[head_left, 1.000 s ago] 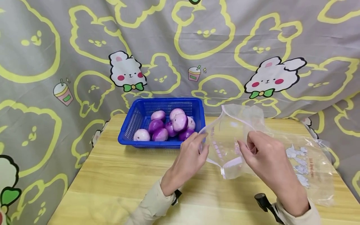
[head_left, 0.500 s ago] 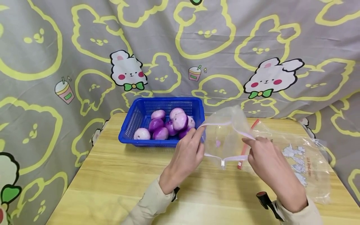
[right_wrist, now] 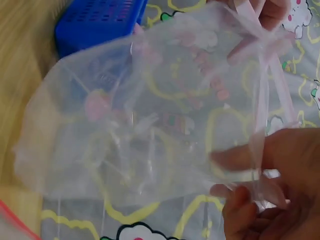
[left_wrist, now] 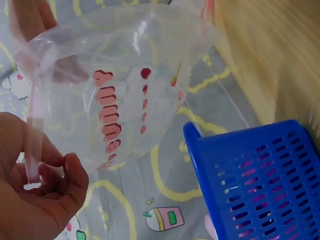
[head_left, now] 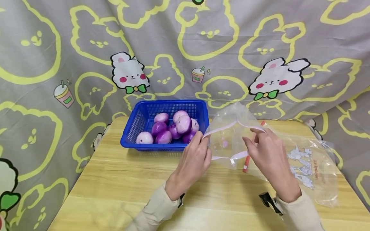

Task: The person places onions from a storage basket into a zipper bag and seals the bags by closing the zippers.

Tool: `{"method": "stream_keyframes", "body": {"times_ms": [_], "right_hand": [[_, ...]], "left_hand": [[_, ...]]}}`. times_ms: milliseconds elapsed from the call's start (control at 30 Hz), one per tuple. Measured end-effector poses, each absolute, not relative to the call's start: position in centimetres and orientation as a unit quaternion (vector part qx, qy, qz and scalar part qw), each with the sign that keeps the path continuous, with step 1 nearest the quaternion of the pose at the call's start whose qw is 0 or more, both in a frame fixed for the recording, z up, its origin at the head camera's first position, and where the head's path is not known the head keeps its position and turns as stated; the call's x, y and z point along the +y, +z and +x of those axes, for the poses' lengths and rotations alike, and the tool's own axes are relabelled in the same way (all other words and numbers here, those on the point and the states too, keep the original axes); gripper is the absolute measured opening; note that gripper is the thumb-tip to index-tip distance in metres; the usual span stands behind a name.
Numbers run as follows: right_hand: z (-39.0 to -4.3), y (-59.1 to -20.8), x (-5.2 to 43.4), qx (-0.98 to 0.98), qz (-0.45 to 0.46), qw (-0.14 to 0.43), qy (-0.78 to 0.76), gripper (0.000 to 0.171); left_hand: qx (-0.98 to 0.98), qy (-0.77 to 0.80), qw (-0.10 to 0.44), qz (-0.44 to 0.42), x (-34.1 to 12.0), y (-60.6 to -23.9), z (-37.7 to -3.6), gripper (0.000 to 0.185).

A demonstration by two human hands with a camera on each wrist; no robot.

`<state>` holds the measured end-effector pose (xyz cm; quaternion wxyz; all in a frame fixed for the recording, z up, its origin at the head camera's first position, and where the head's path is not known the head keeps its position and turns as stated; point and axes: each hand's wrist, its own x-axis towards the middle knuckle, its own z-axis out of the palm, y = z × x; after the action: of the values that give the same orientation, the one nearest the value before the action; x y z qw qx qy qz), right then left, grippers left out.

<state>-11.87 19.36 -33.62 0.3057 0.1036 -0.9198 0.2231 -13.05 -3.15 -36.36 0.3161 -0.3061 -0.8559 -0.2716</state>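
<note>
A clear zip bag with pink print is held up above the wooden table, its mouth pulled apart. My left hand pinches the left side of the bag's rim between thumb and fingers. My right hand pinches the opposite side of the rim. Just left of the bag, a blue plastic basket holds several purple and white onions. The basket's corner shows in the left wrist view.
Further clear bags with printed figures lie flat on the table's right side, one with a red zip strip. A grey cloth with yellow rabbit outlines hangs behind the table. Bare wood lies in front of the basket.
The bag's mouth has been pulled flatter and shifted slightly left toward the basket. My right hand has regripped the rim higher. The red zip strip underneath has come into view.
</note>
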Motion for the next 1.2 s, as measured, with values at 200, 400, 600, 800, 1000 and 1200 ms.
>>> {"method": "stream_keyframes", "body": {"times_ms": [200, 400, 600, 800, 1000, 1200], "right_hand": [[-12.0, -33.8, 18.7, -0.918, 0.144, 0.298, 0.219, 0.039], [-11.9, -34.4, 19.0, -0.9, 0.163, 0.358, 0.185, 0.026], [-11.2, -34.1, 19.6, -0.903, 0.146, 0.375, 0.147, 0.018], [-9.6, -31.6, 20.4, -0.946, 0.091, 0.274, 0.145, 0.029], [-8.1, -28.9, 21.0, -0.932, 0.191, 0.256, 0.171, 0.037], [-8.0, -28.5, 21.4, -0.927, 0.248, 0.216, 0.178, 0.036]], "left_hand": [[-0.862, -0.307, 0.3, -0.269, -3.0, -36.6, -13.1, 0.022], [-0.883, -0.26, 0.307, -0.24, -3.3, -36.5, -13.2, 0.033], [-0.901, -0.25, 0.282, -0.217, -3.7, -36.3, -13.1, 0.022], [-0.922, -0.249, 0.185, -0.23, -4.1, -35.8, -12.8, 0.032], [-0.912, -0.296, 0.092, -0.269, -4.8, -34.6, -12.6, 0.054], [-0.899, -0.311, 0.022, -0.309, -4.6, -35.5, -13.4, 0.062]]}}
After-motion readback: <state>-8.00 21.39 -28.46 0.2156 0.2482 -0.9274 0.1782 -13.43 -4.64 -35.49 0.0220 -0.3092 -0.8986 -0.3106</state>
